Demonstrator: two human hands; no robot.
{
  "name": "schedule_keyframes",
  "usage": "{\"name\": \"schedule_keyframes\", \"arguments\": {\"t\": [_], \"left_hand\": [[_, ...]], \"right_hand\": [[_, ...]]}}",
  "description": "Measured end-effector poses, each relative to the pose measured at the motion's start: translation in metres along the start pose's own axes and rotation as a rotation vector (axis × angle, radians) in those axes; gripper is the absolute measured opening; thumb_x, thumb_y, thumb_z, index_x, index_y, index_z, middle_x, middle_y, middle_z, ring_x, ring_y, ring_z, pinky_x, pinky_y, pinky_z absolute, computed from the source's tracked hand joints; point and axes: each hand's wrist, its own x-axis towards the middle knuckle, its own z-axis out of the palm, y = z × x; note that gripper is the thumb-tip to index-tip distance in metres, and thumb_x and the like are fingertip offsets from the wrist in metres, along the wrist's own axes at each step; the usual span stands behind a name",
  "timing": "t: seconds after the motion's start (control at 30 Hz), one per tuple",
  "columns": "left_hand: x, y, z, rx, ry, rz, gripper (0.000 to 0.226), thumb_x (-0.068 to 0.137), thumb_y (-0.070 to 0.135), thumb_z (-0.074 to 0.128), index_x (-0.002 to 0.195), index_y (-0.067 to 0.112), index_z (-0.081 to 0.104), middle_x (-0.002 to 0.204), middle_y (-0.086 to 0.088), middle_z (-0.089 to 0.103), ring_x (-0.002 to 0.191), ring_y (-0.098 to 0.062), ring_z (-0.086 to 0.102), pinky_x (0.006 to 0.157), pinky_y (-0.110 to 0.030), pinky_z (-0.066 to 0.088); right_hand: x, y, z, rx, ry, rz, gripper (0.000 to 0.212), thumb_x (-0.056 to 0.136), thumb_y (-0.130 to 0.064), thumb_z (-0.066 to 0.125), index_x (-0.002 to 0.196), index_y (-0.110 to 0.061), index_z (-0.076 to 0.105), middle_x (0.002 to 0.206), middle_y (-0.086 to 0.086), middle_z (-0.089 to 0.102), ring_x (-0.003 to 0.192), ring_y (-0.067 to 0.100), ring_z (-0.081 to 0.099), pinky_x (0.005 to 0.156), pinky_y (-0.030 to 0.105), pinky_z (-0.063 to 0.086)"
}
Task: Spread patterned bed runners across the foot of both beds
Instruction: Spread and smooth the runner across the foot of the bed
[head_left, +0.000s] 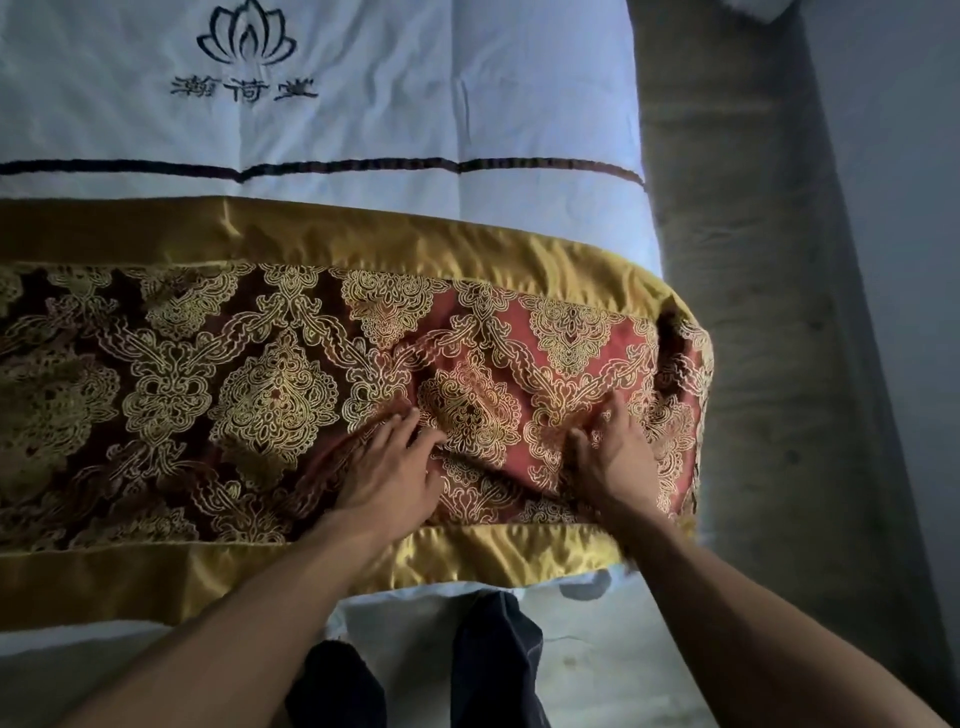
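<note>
Item 1, bed runner (208, 395): red-and-dark brocade with gold scrollwork, edged by a gold satin border (130, 228). It lies across the foot of the bed on the white duvet (389, 114), running out of view at the left. Item 2, duvet markings: a lotus emblem (247, 34) and a dark stripe (363, 166), the stripe just beyond the runner's far border and roughly parallel to it. Item 3, your left hand (387, 467): flat on the brocade, fingers straight and spread, pressing and gripping nothing. Item 4, a cluster of creases (498, 415) between your 2 hands, not yet smoothed. Item 5, your right hand (615, 457): also flat and pressing, thumb out, holding nothing. Item 6, the runner's right end (685, 364): rumpled and spilling over the bed's edge toward the floor (753, 260). Hazards, judged from this layout: satin looks slippery, so a hard push to the right may feed more cloth over the edge and let the overhang drag the runner askew of the stripe. Pressing both palms toward each other would deepen the creases rather than clear them, and heavy strokes may ruck the duvet underneath. The 2nd bed is not identifiable here, so that half of the job is likely outstanding.
</note>
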Motion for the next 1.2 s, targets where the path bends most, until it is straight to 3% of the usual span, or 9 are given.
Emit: {"name": "schedule_keyframes", "arguments": {"t": [0.2, 0.33, 0.47, 0.57, 0.67, 0.77, 0.9, 1.03, 1.2], "left_hand": [[0.014, 0.006, -0.006, 0.082, 0.155, -0.004, 0.053, 0.099, 0.041, 0.053, 0.148, 0.030, 0.040, 0.149, 0.003, 0.046, 0.132, -0.015, 0.043, 0.113, -0.039, 0.036], [0.031, 0.007, -0.005, 0.048, 0.197, -0.017, 0.066, 0.095, 0.041, 0.063, 0.153, 0.032, 0.035, 0.137, 0.001, 0.058, 0.123, -0.019, 0.055, 0.107, -0.039, 0.041], [0.040, 0.013, -0.006, -0.053, 0.235, 0.070, 0.040, 0.089, 0.023, 0.074, 0.127, 0.025, 0.062, 0.094, 0.014, 0.059, 0.083, -0.006, 0.054, 0.074, -0.025, 0.043], [0.037, 0.016, -0.011, -0.082, 0.272, 0.134, 0.023, 0.086, 0.018, 0.077, 0.105, 0.028, 0.069, 0.086, 0.018, 0.055, 0.077, -0.004, 0.053, 0.072, -0.027, 0.045], [0.033, 0.017, -0.017, -0.096, 0.348, 0.211, 0.018, 0.088, 0.019, 0.074, 0.103, 0.027, 0.068, 0.087, 0.019, 0.051, 0.080, -0.006, 0.052, 0.075, -0.027, 0.042], [0.036, 0.020, -0.024, -0.119, 0.341, 0.202, 0.021, 0.092, 0.021, 0.070, 0.112, 0.027, 0.066, 0.099, 0.015, 0.057, 0.090, -0.009, 0.056, 0.082, -0.032, 0.047], [0.038, 0.029, -0.016, -0.043, 0.055, 0.124, 0.059, 0.095, 0.038, 0.063, 0.149, 0.033, 0.038, 0.154, 0.008, 0.041, 0.137, -0.018, 0.044, 0.115, -0.044, 0.039], [0.025, 0.034, -0.008, -0.002, 0.006, 0.056, 0.077, 0.097, 0.043, 0.058, 0.158, 0.038, 0.012, 0.169, 0.006, 0.003, 0.149, -0.020, 0.025, 0.123, -0.047, 0.026], [0.006, 0.020, -0.003, 0.114, 0.159, 0.207, 0.045, 0.088, 0.039, 0.068, 0.128, 0.032, 0.047, 0.156, -0.006, 0.029, 0.135, -0.025, 0.046, 0.111, -0.044, 0.043]], "right_hand": [[0.084, -0.006, -0.044, 0.427, 0.244, 0.239, 0.075, 0.103, -0.036, 0.053, 0.161, -0.021, 0.008, 0.147, 0.021, 0.051, 0.132, 0.038, 0.052, 0.115, 0.043, 0.035], [0.136, 0.002, -0.055, 0.363, 0.115, 0.231, 0.053, 0.099, -0.031, 0.061, 0.146, -0.014, 0.043, 0.137, 0.017, 0.060, 0.120, 0.034, 0.060, 0.105, 0.040, 0.046], [0.146, 0.003, -0.060, 0.201, 0.112, 0.307, 0.028, 0.103, -0.024, 0.049, 0.123, -0.005, 0.056, 0.123, 0.027, 0.063, 0.115, 0.041, 0.057, 0.094, 0.041, 0.043], [0.157, -0.010, -0.090, 0.358, 0.322, 0.313, 0.024, 0.103, -0.024, 0.040, 0.118, -0.009, 0.052, 0.118, 0.027, 0.063, 0.109, 0.042, 0.058, 0.088, 0.042, 0.043], [0.179, -0.035, -0.130, 0.277, 0.589, 0.062, 0.024, 0.095, -0.026, 0.039, 0.111, -0.017, 0.054, 0.111, 0.016, 0.065, 0.104, 0.039, 0.058, 0.091, 0.043, 0.040], [0.201, -0.062, -0.145, 0.051, 0.458, -0.202, 0.045, 0.089, -0.025, 0.050, 0.134, -0.022, 0.050, 0.133, 0.008, 0.059, 0.125, 0.029, 0.052, 0.118, 0.056, 0.024], [0.182, -0.069, -0.112, -0.058, 0.118, -0.111, 0.080, 0.095, -0.051, 0.051, 0.160, -0.028, 0.010, 0.164, 0.016, 0.025, 0.149, 0.033, 0.029, 0.121, 0.061, 0.010], [0.099, -0.025, -0.040, -0.109, -0.156, 0.023, 0.080, 0.096, -0.072, 0.029, 0.159, -0.037, -0.005, 0.169, 0.014, -0.008, 0.156, 0.033, -0.005, 0.118, 0.065, -0.006], [0.012, 0.027, 0.001, -0.133, -0.005, 0.105, 0.070, 0.098, -0.066, 0.036, 0.158, -0.041, 0.009, 0.168, 0.013, 0.004, 0.154, 0.034, 0.013, 0.119, 0.063, 0.022]]}}
